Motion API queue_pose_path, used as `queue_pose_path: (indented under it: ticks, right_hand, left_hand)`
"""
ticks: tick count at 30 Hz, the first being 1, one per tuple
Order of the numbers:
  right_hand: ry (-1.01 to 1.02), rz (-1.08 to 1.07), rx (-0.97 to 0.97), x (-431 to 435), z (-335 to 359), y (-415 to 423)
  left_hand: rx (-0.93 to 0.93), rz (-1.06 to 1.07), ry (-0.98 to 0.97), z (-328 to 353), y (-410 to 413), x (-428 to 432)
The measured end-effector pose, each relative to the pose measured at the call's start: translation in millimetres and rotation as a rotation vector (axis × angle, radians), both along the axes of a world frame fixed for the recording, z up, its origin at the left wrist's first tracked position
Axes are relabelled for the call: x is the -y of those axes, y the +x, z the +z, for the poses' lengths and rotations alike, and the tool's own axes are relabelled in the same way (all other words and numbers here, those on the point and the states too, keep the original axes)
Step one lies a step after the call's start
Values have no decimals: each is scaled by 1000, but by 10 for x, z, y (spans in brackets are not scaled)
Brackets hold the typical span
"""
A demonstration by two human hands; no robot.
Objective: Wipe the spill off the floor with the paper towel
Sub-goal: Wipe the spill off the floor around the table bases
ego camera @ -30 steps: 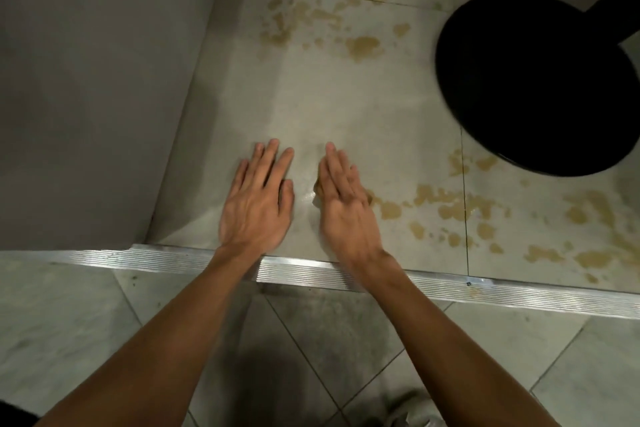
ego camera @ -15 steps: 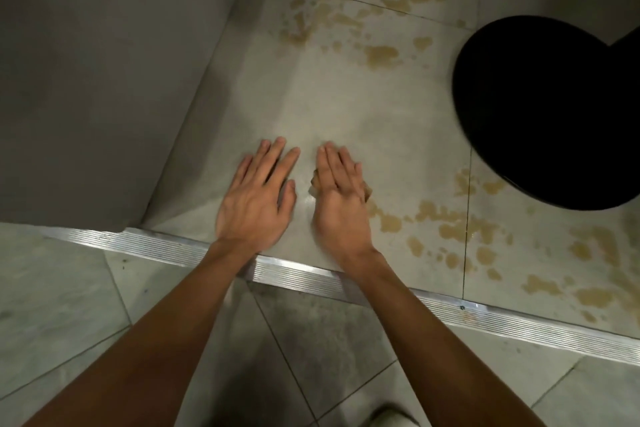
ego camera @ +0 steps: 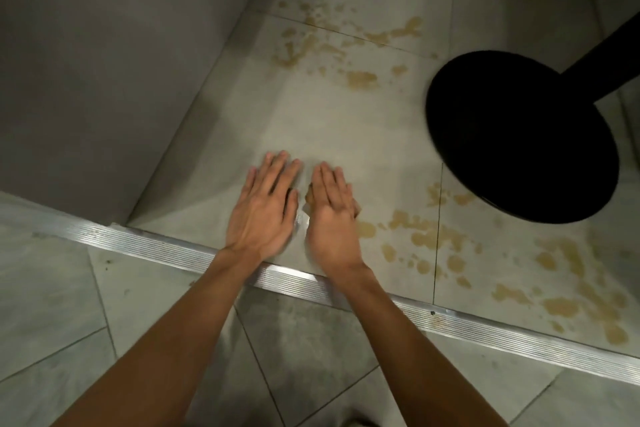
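Grey floor (ego camera: 311, 121) takes your left hand (ego camera: 263, 211), fingers straight, slightly spread, holding nothing. Your right hand (ego camera: 332, 222) presses straight, closed fingers on the mostly hidden paper towel (ego camera: 356, 211). Unpinched, it could slip and smear the tan spill (ego camera: 422, 236) just right of those fingers. Hands and puddles match half a second ago.

- No legible text, label, brand, number or sign appears on any surface in the head view.
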State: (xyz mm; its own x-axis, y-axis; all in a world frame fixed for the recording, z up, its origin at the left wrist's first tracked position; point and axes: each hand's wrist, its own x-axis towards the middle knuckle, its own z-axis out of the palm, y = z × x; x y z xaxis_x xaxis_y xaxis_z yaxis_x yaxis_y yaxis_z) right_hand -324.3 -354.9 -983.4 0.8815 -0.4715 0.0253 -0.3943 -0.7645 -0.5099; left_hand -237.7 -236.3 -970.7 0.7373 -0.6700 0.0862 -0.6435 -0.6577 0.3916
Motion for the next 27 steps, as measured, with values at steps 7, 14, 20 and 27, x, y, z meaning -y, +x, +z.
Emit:
queue_pose_path:
  ticks: [7, 14, 20, 27]
  right_hand:
    - [-151, 163, 82, 1, -118, -729]
    - [-48, -38, 11, 186, -59, -91]
    - [-117, 116, 77, -173, -132, -968]
    - [-53, -73, -19, 443, -69, -22]
  left_hand:
    - [14, 55, 106, -177, -154, 210]
    - [85, 65, 139, -295, -142, 226]
    - [63, 62, 154, -255, -160, 221]
    - [54, 54, 162, -242, -160, 239]
